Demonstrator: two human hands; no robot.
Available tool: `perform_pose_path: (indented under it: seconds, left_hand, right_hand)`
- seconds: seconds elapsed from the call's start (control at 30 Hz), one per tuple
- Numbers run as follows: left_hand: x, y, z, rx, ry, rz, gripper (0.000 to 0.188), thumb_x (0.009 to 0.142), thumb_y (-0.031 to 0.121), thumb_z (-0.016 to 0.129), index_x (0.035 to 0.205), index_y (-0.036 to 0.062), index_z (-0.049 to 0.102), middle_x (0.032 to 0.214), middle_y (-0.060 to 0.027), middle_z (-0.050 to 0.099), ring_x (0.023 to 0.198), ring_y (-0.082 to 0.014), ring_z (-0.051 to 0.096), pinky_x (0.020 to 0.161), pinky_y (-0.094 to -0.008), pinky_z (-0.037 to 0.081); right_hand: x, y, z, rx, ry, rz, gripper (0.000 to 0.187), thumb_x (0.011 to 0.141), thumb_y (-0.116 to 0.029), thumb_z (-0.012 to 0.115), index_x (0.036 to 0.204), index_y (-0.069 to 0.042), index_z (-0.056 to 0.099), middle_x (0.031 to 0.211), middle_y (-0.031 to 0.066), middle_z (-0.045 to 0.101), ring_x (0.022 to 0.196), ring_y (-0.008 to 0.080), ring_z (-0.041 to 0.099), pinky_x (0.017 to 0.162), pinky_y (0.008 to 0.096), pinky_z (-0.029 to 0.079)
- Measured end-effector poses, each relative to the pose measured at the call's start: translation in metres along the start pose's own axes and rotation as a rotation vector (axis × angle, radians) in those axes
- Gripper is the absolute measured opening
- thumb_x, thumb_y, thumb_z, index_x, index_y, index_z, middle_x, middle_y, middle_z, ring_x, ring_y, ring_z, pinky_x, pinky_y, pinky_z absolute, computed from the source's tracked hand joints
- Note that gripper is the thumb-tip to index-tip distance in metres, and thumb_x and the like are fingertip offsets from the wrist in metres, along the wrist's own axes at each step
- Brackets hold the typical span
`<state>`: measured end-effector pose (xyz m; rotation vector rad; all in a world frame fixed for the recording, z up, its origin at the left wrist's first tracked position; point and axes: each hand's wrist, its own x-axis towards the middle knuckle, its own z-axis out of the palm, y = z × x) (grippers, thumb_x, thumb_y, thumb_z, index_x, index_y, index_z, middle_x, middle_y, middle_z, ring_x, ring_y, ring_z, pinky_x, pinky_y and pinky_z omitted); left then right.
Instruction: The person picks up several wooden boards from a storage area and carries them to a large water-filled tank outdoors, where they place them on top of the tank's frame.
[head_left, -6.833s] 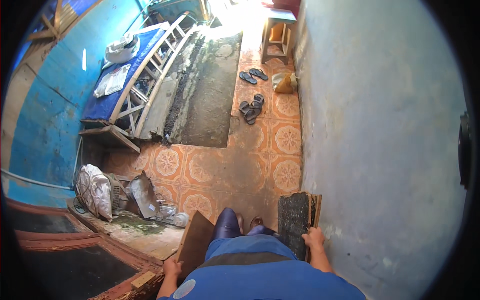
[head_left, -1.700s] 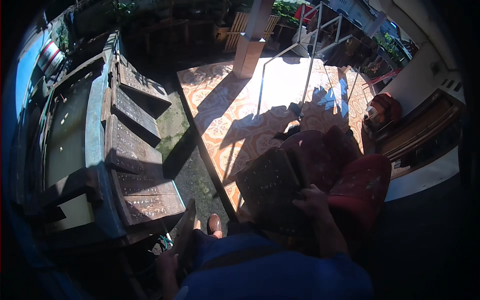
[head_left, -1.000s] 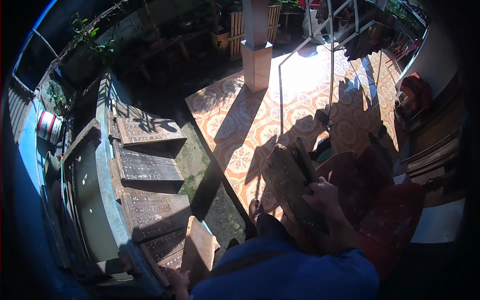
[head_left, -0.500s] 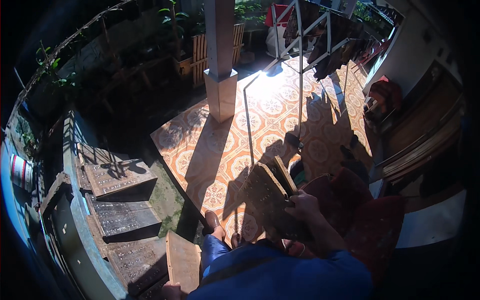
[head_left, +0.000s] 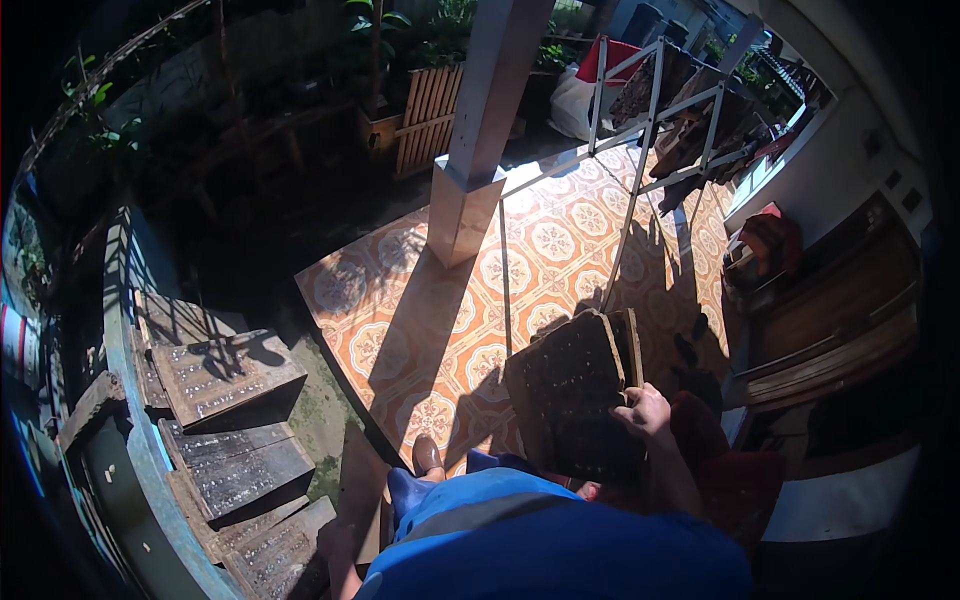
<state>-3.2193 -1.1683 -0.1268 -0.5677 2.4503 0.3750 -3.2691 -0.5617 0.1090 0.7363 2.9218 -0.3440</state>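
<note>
My right hand (head_left: 645,412) is closed on the edge of a dark, speckled wooden board (head_left: 570,390), held upright in front of my right side. A second, narrower board (head_left: 633,345) stands against it, close to my fingers. At lower left, my left hand (head_left: 336,540) is in shade against the side edge of another wooden board (head_left: 365,470) beside my leg. Its fingers look closed on that edge, though they show poorly. Left of it are several wooden boards (head_left: 235,375) with pale specks on their faces, set in a stepped row.
A blue-edged low wall (head_left: 150,440) runs along the left. Patterned orange tiles (head_left: 550,245) cover the floor ahead, with a square pillar (head_left: 470,200) at their edge. Farther off stands a white metal frame (head_left: 650,120). Wooden boards (head_left: 830,340) lean by the right wall.
The view has turned and shifted. My right hand and its board have moved to the right, and the board stands more squarely. The board at my left hand has gone into shade.
</note>
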Motion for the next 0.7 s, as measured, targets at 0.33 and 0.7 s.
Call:
perform_pose_path:
  seconds: [0.33,0.7]
  left_hand:
    - [0.062,0.115,-0.096,0.209,0.046,0.081,0.031,0.084,0.031,0.061,0.097,0.0049,0.071,0.095,-0.017,0.069,0.092,-0.0311,0.066,0.076,-0.0402,0.052]
    - [0.132,0.2,-0.151,0.355,0.257,-0.005,0.034,0.086,0.03,0.059,0.093,-0.0001,0.072,0.091,-0.0146,0.071,0.087,-0.0286,0.066,0.072,-0.0344,0.053]
  right_hand:
    - [0.123,0.015,-0.016,0.044,0.036,0.295,0.037,0.068,-0.04,0.073,0.076,-0.005,0.065,0.084,0.0156,0.059,0.086,0.0345,0.061,0.074,0.0448,0.049]
    - [0.279,0.082,0.026,0.173,0.078,0.432,0.036,0.064,-0.036,0.074,0.079,-0.004,0.07,0.087,0.0196,0.066,0.086,0.0355,0.065,0.075,0.0459,0.05]
